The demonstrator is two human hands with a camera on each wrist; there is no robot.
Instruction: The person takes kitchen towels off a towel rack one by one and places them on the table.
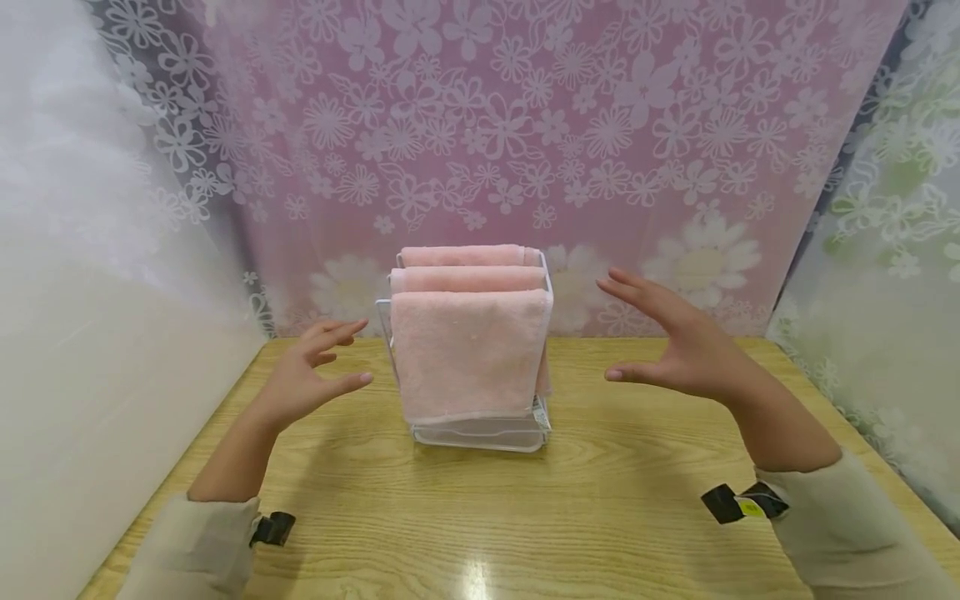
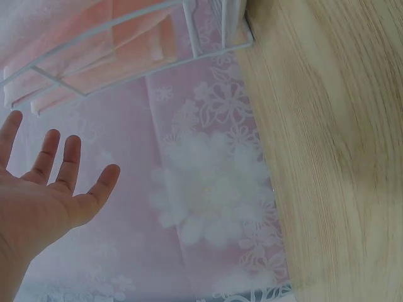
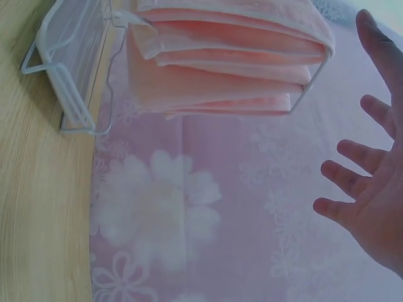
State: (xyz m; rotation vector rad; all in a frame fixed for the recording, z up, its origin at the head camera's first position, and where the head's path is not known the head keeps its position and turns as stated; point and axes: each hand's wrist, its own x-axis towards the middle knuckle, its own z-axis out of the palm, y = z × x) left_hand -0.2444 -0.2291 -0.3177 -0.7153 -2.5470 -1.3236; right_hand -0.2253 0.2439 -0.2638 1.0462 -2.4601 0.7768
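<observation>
Three pink towels (image 1: pixel 472 354) hang folded, one behind another, over the bars of a white wire rack (image 1: pixel 480 437) on the table. A small white label shows at the front towel's lower right corner. To the rack's left is my left hand (image 1: pixel 307 379), fingers spread and fingertips a short way from the frame. On the other side my right hand (image 1: pixel 682 346) hovers farther off, thumb and fingers apart, holding nothing. The right wrist view shows the draped towels (image 3: pixel 227 56) from the side, with the right hand's spread fingers (image 3: pixel 352 179) beside them.
The rack stands on a wood-grain table (image 1: pixel 480 517), toward its back edge. Behind hangs a pink flowered curtain (image 1: pixel 510 150). Pale sheets close in the left (image 1: pixel 112 292) and right (image 1: pixel 900 275) sides. Black straps are on both wrists.
</observation>
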